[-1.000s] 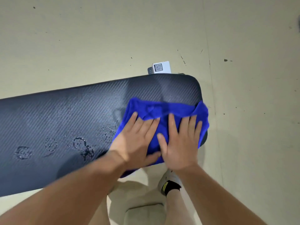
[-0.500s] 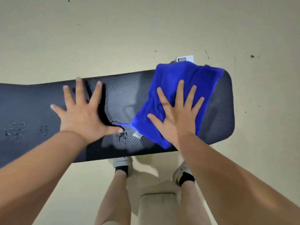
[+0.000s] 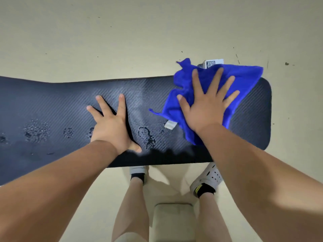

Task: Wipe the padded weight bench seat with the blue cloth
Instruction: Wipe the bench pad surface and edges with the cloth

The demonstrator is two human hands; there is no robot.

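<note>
The dark padded bench seat (image 3: pixel 52 105) runs across the view from the left edge to a rounded end at the right. Patches of water droplets (image 3: pixel 35 130) sit on its near half. The blue cloth (image 3: pixel 244 81) lies spread over the right part of the seat, its far edge hanging past the seat's back. My right hand (image 3: pixel 208 105) presses flat on the cloth with fingers spread. My left hand (image 3: pixel 111 126) rests flat on the bare seat near the middle, fingers spread, holding nothing.
A small white box with a QR code (image 3: pixel 212 63) shows behind the seat's far edge, partly under the cloth. My legs and white shoes (image 3: pixel 208 180) stand on the beige floor below the seat's near edge. A pale block (image 3: pixel 173 222) sits between my feet.
My left hand left the cloth and settled flat on the bare seat to the left. My right hand pushed the cloth toward the seat's far edge.
</note>
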